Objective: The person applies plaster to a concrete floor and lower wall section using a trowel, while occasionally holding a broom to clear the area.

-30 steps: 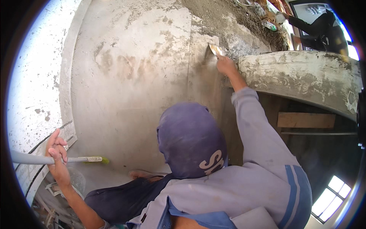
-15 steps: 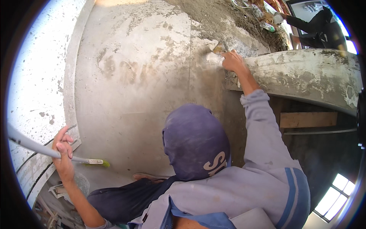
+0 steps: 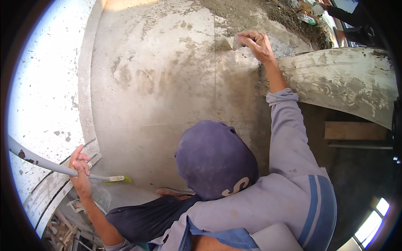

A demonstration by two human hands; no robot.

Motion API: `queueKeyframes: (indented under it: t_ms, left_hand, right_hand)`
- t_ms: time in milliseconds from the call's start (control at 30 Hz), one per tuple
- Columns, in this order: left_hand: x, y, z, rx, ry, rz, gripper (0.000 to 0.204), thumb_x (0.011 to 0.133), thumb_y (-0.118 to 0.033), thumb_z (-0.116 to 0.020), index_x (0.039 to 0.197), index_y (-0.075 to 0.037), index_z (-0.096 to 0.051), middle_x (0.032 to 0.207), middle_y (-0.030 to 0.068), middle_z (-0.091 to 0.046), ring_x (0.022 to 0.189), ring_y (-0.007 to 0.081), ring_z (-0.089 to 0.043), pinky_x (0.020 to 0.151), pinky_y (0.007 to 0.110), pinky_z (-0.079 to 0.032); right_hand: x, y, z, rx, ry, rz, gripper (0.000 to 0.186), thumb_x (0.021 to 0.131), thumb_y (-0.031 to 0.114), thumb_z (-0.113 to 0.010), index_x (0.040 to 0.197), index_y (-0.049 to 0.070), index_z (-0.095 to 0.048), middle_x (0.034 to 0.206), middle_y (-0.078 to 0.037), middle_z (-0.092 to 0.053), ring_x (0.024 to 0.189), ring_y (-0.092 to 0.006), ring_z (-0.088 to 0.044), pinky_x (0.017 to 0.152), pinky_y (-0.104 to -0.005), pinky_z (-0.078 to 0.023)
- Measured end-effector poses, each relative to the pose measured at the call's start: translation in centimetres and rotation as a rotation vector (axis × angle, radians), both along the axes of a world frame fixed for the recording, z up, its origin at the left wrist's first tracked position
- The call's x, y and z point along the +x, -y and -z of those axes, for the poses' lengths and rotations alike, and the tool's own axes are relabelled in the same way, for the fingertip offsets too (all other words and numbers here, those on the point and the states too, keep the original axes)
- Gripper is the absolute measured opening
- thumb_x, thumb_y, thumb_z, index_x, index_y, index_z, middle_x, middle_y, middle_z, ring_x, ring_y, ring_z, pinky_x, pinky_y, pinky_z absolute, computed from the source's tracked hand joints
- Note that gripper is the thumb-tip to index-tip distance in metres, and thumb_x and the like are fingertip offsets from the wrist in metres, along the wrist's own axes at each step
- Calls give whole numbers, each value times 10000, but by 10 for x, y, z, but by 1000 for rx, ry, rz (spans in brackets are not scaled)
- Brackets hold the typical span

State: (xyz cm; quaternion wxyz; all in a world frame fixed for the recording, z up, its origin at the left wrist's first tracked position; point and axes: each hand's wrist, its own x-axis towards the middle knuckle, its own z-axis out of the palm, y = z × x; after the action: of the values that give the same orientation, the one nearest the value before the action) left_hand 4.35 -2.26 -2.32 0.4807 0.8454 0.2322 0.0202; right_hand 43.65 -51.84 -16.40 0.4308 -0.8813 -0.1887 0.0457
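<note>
My right hand (image 3: 258,45) is stretched up against the grey, blotchy plastered wall (image 3: 167,83), its grip closed on a small flat metal scraper blade (image 3: 238,42) that lies pressed to the plaster just left of my fingers. The blade sits near the top of the wall, at the edge of a rougher, darker patch of cement (image 3: 251,16). It is mostly hidden by my fingers, so it may be a small trowel rather than a scraper; I cannot tell which. To the right of my wrist, a curved, cement-stained concrete ledge (image 3: 343,83) runs off towards the edge of the view.

My left hand (image 3: 79,167) is low on the other side, its grip wrapped around a long grey pole (image 3: 37,161) that comes in from the left edge. The pole ends just right of my hand in a small brush head with yellow-green bristles (image 3: 117,179), which rests near the foot of the wall. Left of the wall stands a white, speckled plaster surface (image 3: 46,92) with a raised vertical rib (image 3: 86,83) between the two.

My purple cap (image 3: 215,159) fills the middle of the view, and my grey long sleeve with blue stripes (image 3: 293,142) rises from it towards the right hand. Below the ledge lies a pale wooden plank (image 3: 356,130) in shadow.
</note>
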Motion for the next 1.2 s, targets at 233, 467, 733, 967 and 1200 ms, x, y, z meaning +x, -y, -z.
queueKeyframes:
  t_ms: [233, 467, 733, 967, 1200]
  left_hand:
    - [15, 9, 5, 7, -10, 9, 671, 966, -531, -380, 1283, 50, -492, 841, 25, -497, 583, 33, -355, 540, 174, -300]
    - [14, 18, 11, 33, -14, 2, 661, 970, -522, -381, 1272, 53, -502, 834, 38, -500, 575, 38, -352, 539, 177, -298]
    - [9, 21, 14, 46, -63, 46, 684, 965, -542, -371, 1267, 57, -505, 821, 44, -495, 576, 41, -350, 552, 182, -292]
    - [21, 21, 16, 20, -36, 65, 678, 974, -533, -353, 1277, 58, -489, 828, 42, -502, 568, 37, -350, 541, 180, -291]
    - [18, 29, 10, 21, -45, 31, 678, 968, -538, -364, 1287, 49, -480, 847, 40, -509, 563, 27, -350, 501, 171, -265]
  right_hand:
    - [-29, -61, -27, -178, -165, -214, 359, 833, 388, -678, 922, 43, -628, 647, -53, -627, 506, -68, -532, 466, -208, -429]
    - [-163, -99, 37, -426, 81, -890, 220, 773, 173, -561, 991, 162, -537, 576, -116, -567, 552, -325, -586, 460, -440, -431]
    - [-142, -93, 40, -207, 149, -663, 251, 719, 127, -561, 968, 111, -540, 559, -103, -583, 529, -296, -605, 472, -421, -443]
    - [-105, -100, 28, -591, -17, -612, 160, 806, 146, -489, 954, 103, -535, 583, -113, -601, 571, -326, -622, 529, -441, -476]
    - [-91, -85, 41, -351, 130, -415, 102, 818, 99, -507, 916, 129, -501, 501, -48, -504, 429, -223, -512, 433, -389, -403]
